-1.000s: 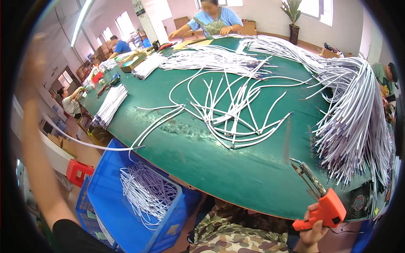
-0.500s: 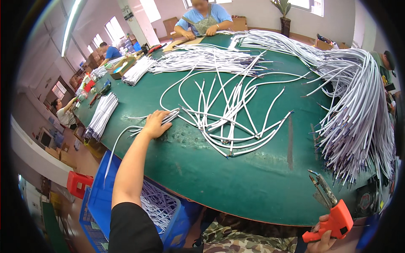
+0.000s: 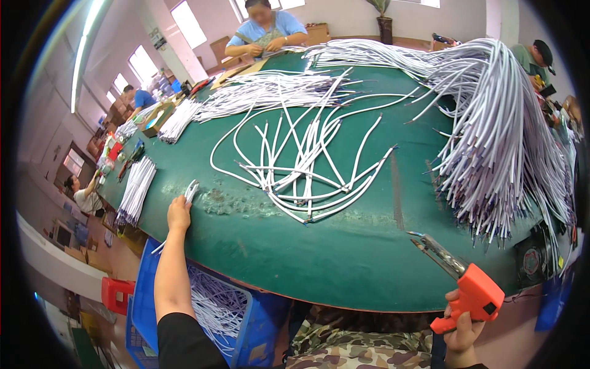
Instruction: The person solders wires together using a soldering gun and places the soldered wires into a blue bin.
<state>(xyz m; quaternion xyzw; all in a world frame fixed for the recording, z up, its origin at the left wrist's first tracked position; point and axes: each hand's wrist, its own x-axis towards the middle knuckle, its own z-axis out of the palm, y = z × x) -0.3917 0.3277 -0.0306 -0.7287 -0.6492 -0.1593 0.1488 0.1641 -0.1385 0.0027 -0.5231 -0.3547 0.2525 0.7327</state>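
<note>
My left hand (image 3: 179, 214) is closed round a small bunch of white cables (image 3: 192, 189) at the left part of the green table (image 3: 319, 264); their ends poke out above the fingers. Low on the right, my right hand (image 3: 462, 333) grips an orange-red soldering gun (image 3: 480, 292) by its handle, its metal tip pointing up and left over the table edge. Between the hands, farther back, several loose white cables (image 3: 307, 167) with dark stripped ends lie crossed in a fan.
A large heap of white cables (image 3: 485, 117) hangs over the right side, near a black fan (image 3: 532, 258). More cable piles (image 3: 270, 95) lie at the back, a bundle (image 3: 136, 189) at left. Below stands a blue bin (image 3: 246, 329) of cables. A co-worker (image 3: 264, 31) sits opposite.
My left hand has gathered the cables and drawn them left, away from the loose fan. The soldering gun has risen slightly and moved left. The whole view has shifted a little.
</note>
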